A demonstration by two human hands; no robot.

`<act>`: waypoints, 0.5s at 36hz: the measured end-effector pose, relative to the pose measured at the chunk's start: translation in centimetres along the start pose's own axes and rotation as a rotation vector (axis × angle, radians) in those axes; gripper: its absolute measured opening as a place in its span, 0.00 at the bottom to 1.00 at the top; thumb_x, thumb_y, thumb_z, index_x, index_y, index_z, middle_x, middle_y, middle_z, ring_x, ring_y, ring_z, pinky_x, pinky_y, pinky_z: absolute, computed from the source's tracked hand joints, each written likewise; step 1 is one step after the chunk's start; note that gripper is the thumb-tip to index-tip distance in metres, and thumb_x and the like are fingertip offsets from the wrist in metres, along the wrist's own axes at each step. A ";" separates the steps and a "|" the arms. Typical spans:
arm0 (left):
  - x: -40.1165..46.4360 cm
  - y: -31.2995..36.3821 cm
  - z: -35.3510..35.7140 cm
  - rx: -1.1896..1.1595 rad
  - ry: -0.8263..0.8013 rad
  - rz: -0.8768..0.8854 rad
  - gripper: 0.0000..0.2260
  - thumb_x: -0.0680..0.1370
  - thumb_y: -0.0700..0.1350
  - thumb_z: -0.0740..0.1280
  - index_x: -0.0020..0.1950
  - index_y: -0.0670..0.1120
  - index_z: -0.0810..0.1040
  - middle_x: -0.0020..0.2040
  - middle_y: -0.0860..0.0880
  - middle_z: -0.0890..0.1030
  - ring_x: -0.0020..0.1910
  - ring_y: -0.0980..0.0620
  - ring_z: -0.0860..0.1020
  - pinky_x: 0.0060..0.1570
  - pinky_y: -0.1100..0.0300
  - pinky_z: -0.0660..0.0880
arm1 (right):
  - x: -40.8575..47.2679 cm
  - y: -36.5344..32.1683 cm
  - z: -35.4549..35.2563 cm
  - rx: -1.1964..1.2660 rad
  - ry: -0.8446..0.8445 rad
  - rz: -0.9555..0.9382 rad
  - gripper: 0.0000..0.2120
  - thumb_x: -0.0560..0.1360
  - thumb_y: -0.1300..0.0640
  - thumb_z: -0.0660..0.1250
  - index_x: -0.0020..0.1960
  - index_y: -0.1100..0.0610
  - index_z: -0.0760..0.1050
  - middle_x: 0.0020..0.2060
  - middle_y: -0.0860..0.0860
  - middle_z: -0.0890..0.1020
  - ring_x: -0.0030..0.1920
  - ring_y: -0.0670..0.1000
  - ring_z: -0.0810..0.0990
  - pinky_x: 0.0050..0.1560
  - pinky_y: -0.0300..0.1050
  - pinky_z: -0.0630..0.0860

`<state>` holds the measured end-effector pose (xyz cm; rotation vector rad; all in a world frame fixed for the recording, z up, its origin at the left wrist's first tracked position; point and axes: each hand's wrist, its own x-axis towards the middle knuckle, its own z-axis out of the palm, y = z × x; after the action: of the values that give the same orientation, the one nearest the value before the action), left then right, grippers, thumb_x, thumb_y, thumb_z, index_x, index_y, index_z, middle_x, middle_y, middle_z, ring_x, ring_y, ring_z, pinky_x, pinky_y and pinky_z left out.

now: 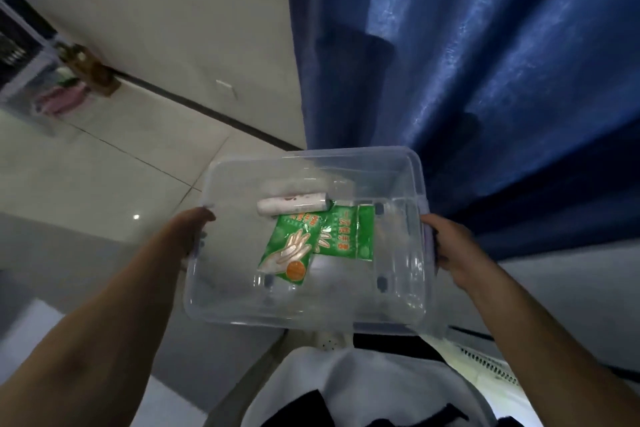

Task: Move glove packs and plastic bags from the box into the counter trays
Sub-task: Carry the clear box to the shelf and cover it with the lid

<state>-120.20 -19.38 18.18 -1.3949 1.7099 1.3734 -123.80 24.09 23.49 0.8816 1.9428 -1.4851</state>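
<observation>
Left hand (pixel 194 229) grips box (pixel 304 316) at its left rim, fingers curled around the edge. Inside: white roll (pixel 292 208) of plastic bags, touching two overlapping green glove packs (pixel 289 253), (pixel 349 232); hand graphic, print unreadable. Right hand (pixel 446 246) clasps right rim, fingers hidden beneath.

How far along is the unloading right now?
Nothing looks unloaded yet: two green glove packs and a white roll lie in the clear box. The left hand and right hand grip its sides. No counter trays are in view; every transfer remains.
</observation>
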 end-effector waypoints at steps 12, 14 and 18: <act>1.7 3.7 -9.7 -0.304 0.231 -0.210 0.08 0.78 0.46 0.64 0.57 0.47 0.73 0.34 0.44 0.68 0.32 0.47 0.69 0.42 0.57 0.66 | 14.4 -17.4 17.3 -0.426 -0.188 -0.224 0.13 0.73 0.50 0.67 0.38 0.60 0.75 0.35 0.55 0.78 0.36 0.56 0.77 0.37 0.48 0.72; 1.4 3.8 -10.9 -0.419 0.264 -0.223 0.09 0.78 0.45 0.66 0.56 0.45 0.74 0.34 0.43 0.69 0.32 0.46 0.69 0.46 0.53 0.67 | 15.7 -20.4 20.4 -0.440 -0.234 -0.239 0.13 0.73 0.52 0.67 0.40 0.62 0.75 0.38 0.57 0.79 0.39 0.58 0.77 0.41 0.51 0.73; 1.4 4.2 -14.0 -0.636 0.332 -0.248 0.11 0.77 0.47 0.68 0.53 0.41 0.74 0.36 0.43 0.73 0.35 0.47 0.73 0.39 0.56 0.69 | 16.9 -26.3 27.2 -0.462 -0.281 -0.273 0.11 0.72 0.54 0.67 0.43 0.63 0.76 0.37 0.56 0.77 0.35 0.56 0.76 0.36 0.47 0.69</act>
<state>-121.95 -33.00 23.28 -2.2048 1.2550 1.6880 -154.06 -3.98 20.33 0.2013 2.1176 -1.1434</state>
